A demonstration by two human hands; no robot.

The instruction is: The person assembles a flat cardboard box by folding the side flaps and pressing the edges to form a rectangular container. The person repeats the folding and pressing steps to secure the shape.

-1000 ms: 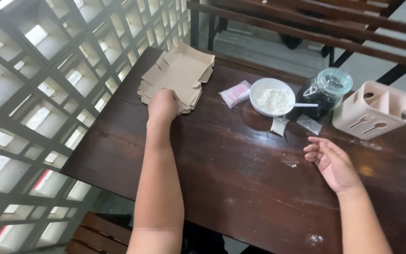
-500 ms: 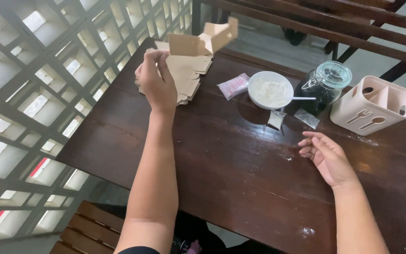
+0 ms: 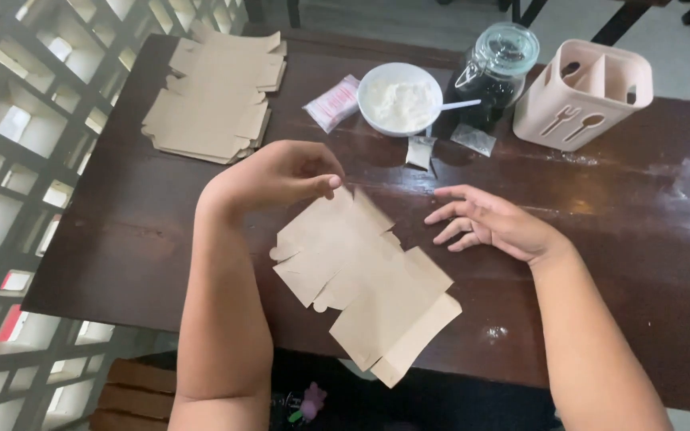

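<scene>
Dark wooden table [image 3: 616,207] under us: we pinch the far corner of the flat cardboard blank [image 3: 365,279] with our left hand [image 3: 277,175], its long axis running diagonally toward our lap, while our right hand [image 3: 493,223] hovers empty, fingers spread, just beside it.

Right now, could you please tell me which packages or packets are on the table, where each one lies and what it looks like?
Flat box blank: brown card, unfolded, near table edge; left hand pinches its top corner.
Stack of box blanks: brown, flat, far left corner.
Plastic packet: pinkish, rectangular, left of the white bowl.
Two small sachets: clear-grey, in front of the bowl and the glass jar.
</scene>
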